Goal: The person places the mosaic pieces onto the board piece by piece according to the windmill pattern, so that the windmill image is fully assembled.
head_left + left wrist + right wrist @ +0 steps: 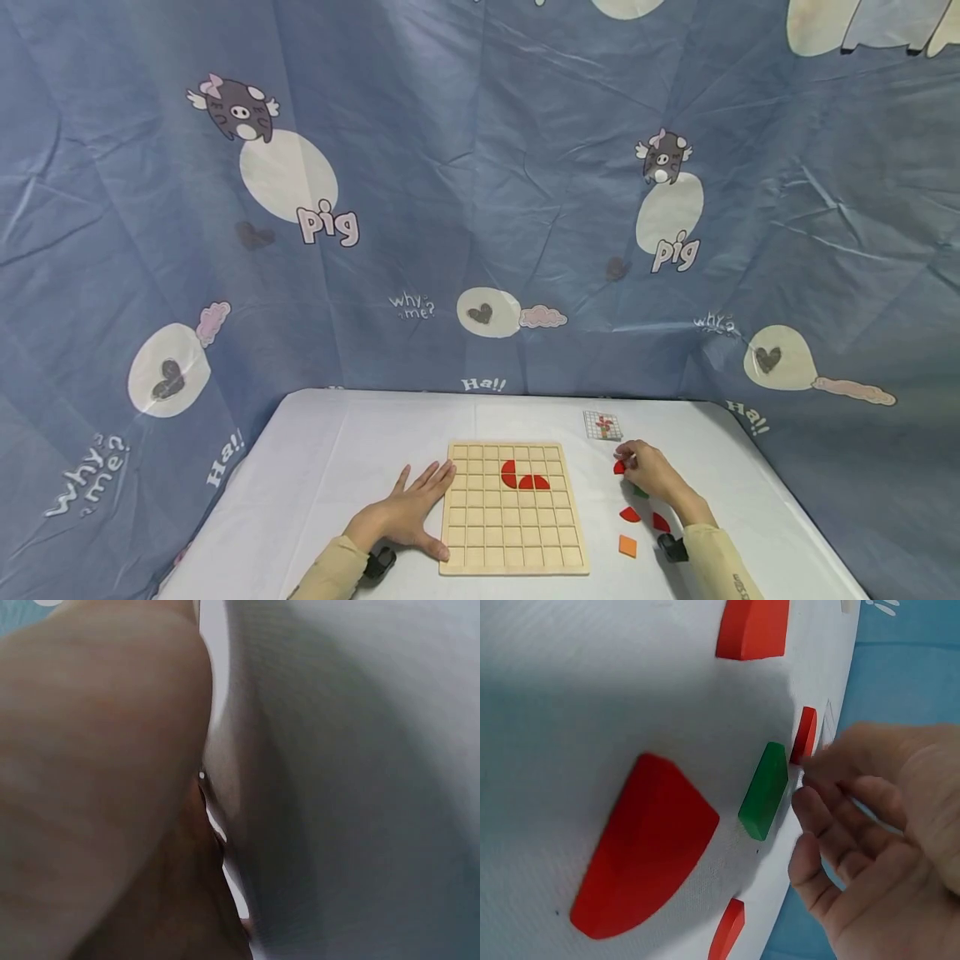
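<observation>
A wooden grid board (513, 533) lies in the middle of the white table, with three red curved pieces (523, 477) set in its upper cells. My left hand (408, 512) lies flat on the table, its fingertips against the board's left edge. The left wrist view shows only blurred skin (97, 780) against the table. To the right of the board, my right hand (648, 471) is curled, its fingertips pinching a small red piece (618, 467) (804, 735) on the table. A green piece (765, 791) lies right beside that hand (870, 840).
Loose pieces lie right of the board: two red ones (630, 515) (660, 522) and an orange one (627, 546). A small pattern card (603, 426) lies at the back right. Blue printed cloth (480, 208) hangs behind and around the table (337, 442).
</observation>
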Motion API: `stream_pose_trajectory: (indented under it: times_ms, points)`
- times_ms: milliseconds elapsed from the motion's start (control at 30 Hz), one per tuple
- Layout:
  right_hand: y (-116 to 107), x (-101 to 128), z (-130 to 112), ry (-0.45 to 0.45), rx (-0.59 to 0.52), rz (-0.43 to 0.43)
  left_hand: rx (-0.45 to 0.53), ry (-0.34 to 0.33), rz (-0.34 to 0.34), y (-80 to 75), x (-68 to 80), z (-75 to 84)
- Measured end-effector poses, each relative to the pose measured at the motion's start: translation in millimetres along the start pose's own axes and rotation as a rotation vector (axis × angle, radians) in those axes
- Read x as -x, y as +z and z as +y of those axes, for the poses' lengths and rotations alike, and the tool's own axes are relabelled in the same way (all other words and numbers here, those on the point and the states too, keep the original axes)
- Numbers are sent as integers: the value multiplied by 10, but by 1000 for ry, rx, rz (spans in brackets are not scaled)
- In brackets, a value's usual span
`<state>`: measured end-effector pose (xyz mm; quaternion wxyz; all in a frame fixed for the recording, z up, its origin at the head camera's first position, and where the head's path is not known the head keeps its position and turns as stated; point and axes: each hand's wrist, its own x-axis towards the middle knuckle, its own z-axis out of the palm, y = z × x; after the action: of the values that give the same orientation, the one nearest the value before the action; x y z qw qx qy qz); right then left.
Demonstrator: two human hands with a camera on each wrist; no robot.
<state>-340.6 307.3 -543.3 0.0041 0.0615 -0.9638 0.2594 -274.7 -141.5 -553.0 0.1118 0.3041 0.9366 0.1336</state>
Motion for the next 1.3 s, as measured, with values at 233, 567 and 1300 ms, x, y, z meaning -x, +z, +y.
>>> stream_pose_trajectory:
  times_ms: [233, 567, 1300]
  points:
    - [3, 40, -37, 109, 1, -5, 9, 6, 1, 22, -2, -1]
    - [42, 23, -75, 95, 19, -22, -10, -10, 1, 18, 3, -5]
    - [86, 28, -96, 64, -20, 44, -3, -9, 2, -15, 15, 26]
